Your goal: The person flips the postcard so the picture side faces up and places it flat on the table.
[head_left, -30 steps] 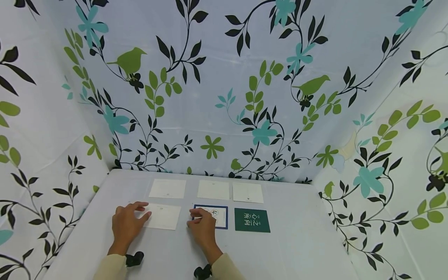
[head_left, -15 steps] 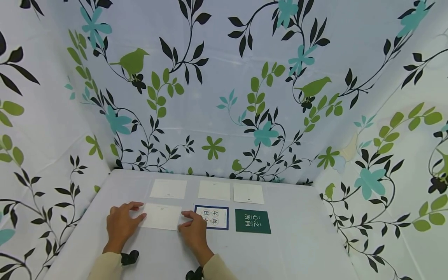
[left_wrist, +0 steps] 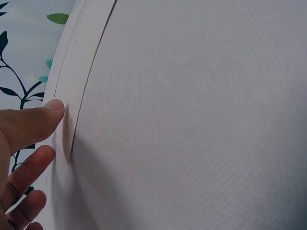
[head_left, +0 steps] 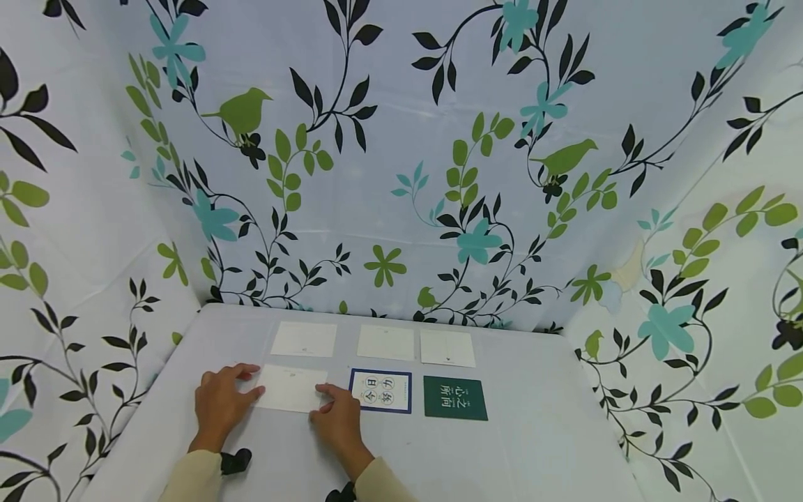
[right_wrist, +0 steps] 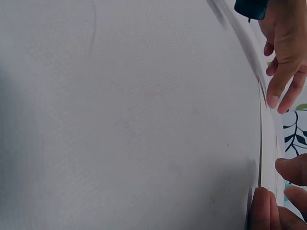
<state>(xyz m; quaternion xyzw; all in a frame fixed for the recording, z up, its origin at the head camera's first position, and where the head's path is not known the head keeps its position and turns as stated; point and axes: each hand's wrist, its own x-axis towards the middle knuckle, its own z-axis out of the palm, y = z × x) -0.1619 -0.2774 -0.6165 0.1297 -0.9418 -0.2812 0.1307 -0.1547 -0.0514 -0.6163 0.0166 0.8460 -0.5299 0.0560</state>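
Note:
A blank-looking white card point(head_left: 291, 388) lies flat at the front left of the table, between my two hands. At its left edge is my left hand point(head_left: 219, 404); the thumb tip meets the card's corner in the left wrist view, and the fingers are spread loosely. My right hand point(head_left: 339, 422) is at the card's right edge, fingertips right at the border, with thumb and fingers apart in the right wrist view. Just right of that hand lies a blue-bordered card point(head_left: 380, 390) with printed characters in circles. Farther right is a dark green card point(head_left: 454, 397) with white characters.
Behind these, a back row holds a left white card point(head_left: 304, 339), a middle white card point(head_left: 385, 342) and a right white card point(head_left: 447, 347). The white table point(head_left: 533, 432) meets a leaf-and-bird patterned cloth point(head_left: 389, 209) at the back and sides.
My right hand has moved left, off the blue-bordered card to the white card's right edge, uncovering the printed circles. My left hand has pulled back slightly to the left.

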